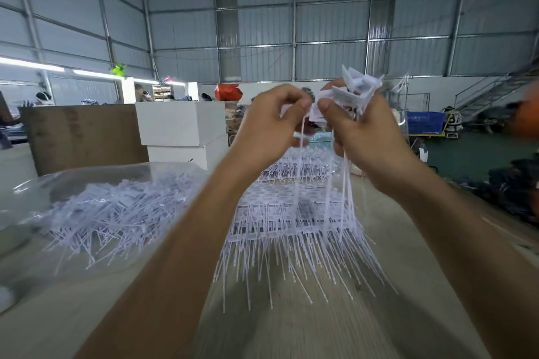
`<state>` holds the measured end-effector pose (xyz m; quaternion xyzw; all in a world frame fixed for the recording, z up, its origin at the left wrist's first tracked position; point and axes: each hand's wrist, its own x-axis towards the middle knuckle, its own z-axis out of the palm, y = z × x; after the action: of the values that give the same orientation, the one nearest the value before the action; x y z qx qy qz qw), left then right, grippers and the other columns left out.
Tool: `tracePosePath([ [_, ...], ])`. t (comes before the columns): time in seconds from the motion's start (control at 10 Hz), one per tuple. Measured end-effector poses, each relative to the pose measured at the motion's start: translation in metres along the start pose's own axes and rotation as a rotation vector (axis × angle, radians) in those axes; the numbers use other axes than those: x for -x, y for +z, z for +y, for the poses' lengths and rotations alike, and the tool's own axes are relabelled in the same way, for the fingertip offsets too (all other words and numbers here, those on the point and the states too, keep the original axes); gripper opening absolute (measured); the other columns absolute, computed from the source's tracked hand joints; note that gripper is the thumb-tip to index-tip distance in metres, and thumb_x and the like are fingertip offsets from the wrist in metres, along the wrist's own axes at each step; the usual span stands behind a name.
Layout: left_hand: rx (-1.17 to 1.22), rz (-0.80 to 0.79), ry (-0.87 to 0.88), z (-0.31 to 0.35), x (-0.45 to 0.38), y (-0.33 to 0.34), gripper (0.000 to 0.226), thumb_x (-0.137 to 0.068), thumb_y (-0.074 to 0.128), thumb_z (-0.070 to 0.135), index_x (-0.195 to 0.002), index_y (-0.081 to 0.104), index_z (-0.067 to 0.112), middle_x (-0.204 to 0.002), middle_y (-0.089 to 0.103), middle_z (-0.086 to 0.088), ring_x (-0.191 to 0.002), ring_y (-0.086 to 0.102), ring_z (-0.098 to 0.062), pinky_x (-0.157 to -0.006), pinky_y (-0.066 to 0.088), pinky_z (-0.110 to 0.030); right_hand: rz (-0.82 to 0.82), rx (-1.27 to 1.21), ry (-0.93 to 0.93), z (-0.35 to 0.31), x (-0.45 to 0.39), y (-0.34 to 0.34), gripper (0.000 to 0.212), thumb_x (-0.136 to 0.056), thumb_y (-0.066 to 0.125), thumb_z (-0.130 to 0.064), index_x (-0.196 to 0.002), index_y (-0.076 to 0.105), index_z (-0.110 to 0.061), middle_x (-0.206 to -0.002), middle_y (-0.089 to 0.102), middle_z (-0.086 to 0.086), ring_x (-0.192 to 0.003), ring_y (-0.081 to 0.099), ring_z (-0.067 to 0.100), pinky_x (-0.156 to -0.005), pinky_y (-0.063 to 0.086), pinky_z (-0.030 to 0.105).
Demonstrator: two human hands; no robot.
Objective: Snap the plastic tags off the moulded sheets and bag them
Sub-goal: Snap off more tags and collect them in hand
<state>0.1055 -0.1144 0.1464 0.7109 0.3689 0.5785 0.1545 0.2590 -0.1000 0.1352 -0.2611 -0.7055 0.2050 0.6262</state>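
Up over the tabletop (335,326), both hands pinching tags (360,83), left hand (269,122) and right hand (360,132), could easily scatter loose ones if yanked.

White tags (354,90) above moulded sheets (291,218)

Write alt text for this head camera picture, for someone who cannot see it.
Seen from the wearer's head, two raised hands, left and right, pinch a bunch of white plastic tags whose thin tails hang down. Below, moulded sheets lie on a pale table; a clear bag of loose tags lies to the left.
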Motion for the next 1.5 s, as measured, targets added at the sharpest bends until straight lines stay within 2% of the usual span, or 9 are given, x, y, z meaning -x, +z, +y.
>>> tracePosePath([
  [0.1,0.107,-0.035,-0.052,-0.001,0.001,-0.002,0.021,-0.104,0.054,0.017,-0.094,0.067,0.005,-0.065,0.066,-0.009,-0.049,0.06,-0.018,-0.05,0.052,-0.028,-0.006,-0.028,-0.055,-0.001,0.0,-0.005,0.009,-0.1,0.062,-0.025,-0.099,0.058,-0.033,-0.071,0.062,-0.02,-0.061,0.055,-0.003,-0.056,0.045,0.015],
  [0.2,0.193,0.021,-0.122,0.0,-0.004,-0.004,0.015,-0.101,0.058,0.013,-0.093,0.071,0.014,-0.051,0.054,0.001,-0.042,0.047,-0.01,-0.042,0.036,-0.02,-0.064,-0.003,-0.14,-0.004,0.004,-0.003,0.009,-0.101,0.061,-0.023,-0.099,0.057,-0.03,-0.067,0.06,-0.019,-0.053,0.05,-0.001,-0.05,0.041,0.015],
  [0.4,0.666,-0.229,-0.419,-0.003,-0.007,-0.015,0.026,-0.1,0.039,-0.002,-0.101,0.063,0.008,-0.045,0.026,0.006,-0.032,0.02,-0.004,-0.035,0.018,-0.013,-0.177,0.294,-0.312,-0.019,0.004,0.001,0.027,-0.099,0.06,-0.009,-0.091,0.052,-0.033,-0.08,0.059,-0.019,-0.068,0.056,0.006,-0.058,0.046,0.024],
  [0.6,0.62,-0.38,-0.488,-0.01,-0.004,-0.019,0.065,-0.098,0.031,0.0,-0.046,0.066,0.016,-0.042,0.023,0.01,-0.033,0.014,-0.002,-0.036,0.011,-0.015,-0.241,0.696,-0.674,-0.015,0.006,0.0,0.041,-0.068,0.068,0.013,-0.108,0.065,0.005,-0.096,0.068,0.019,-0.076,0.066,0.033,-0.073,0.052,0.037],
  [0.7,0.573,-0.392,-0.438,-0.012,-0.004,-0.016,0.055,-0.1,0.038,0.004,-0.059,0.073,0.017,-0.044,0.031,0.007,-0.032,0.021,-0.003,-0.033,0.018,-0.015,-0.182,0.568,-0.562,-0.001,0.008,0.001,0.051,-0.067,0.069,0.023,-0.115,0.065,0.003,-0.105,0.068,0.019,-0.088,0.068,0.039,-0.073,0.057,0.049],
  [0.8,0.432,-0.232,-0.32,-0.01,-0.006,-0.011,0.027,-0.101,0.047,0.006,-0.098,0.074,0.011,-0.049,0.042,0.0,-0.039,0.032,-0.01,-0.038,0.028,-0.018,-0.025,0.33,-0.299,0.008,0.004,-0.001,0.031,-0.09,0.057,0.013,-0.115,0.058,-0.006,-0.103,0.068,-0.013,-0.085,0.068,0.008,-0.066,0.059,0.033],
  [0.9,0.139,-0.086,-0.164,-0.008,-0.005,-0.009,0.02,-0.103,0.053,0.016,-0.102,0.072,0.011,-0.053,0.056,0.0,-0.044,0.044,-0.009,-0.044,0.035,-0.018,0.048,0.091,-0.094,0.014,0.0,-0.005,0.016,-0.103,0.056,-0.017,-0.119,0.056,-0.014,-0.092,0.062,-0.035,-0.083,0.06,-0.011,-0.066,0.05,0.013],
  [1.1,0.052,-0.116,-0.097,0.001,-0.002,-0.004,0.018,-0.104,0.051,0.012,-0.102,0.068,0.014,-0.063,0.065,0.001,-0.055,0.051,-0.013,-0.049,0.037,-0.024,0.095,-0.148,0.068,0.009,0.002,0.002,0.008,-0.104,0.054,-0.027,-0.102,0.053,-0.034,-0.075,0.052,-0.008,-0.062,0.048,0.008,-0.05,0.043,0.021],
  [1.5,0.102,-0.104,-0.122,0.0,-0.001,-0.003,0.014,-0.104,0.051,0.01,-0.117,0.049,0.013,-0.068,0.072,-0.01,-0.055,0.059,-0.017,-0.046,0.046,-0.027,0.019,0.027,0.015,0.009,0.01,0.017,0.018,-0.106,0.049,-0.019,-0.094,0.055,-0.03,-0.066,0.057,-0.007,-0.049,0.05,0.008,-0.046,0.041,0.025],
])
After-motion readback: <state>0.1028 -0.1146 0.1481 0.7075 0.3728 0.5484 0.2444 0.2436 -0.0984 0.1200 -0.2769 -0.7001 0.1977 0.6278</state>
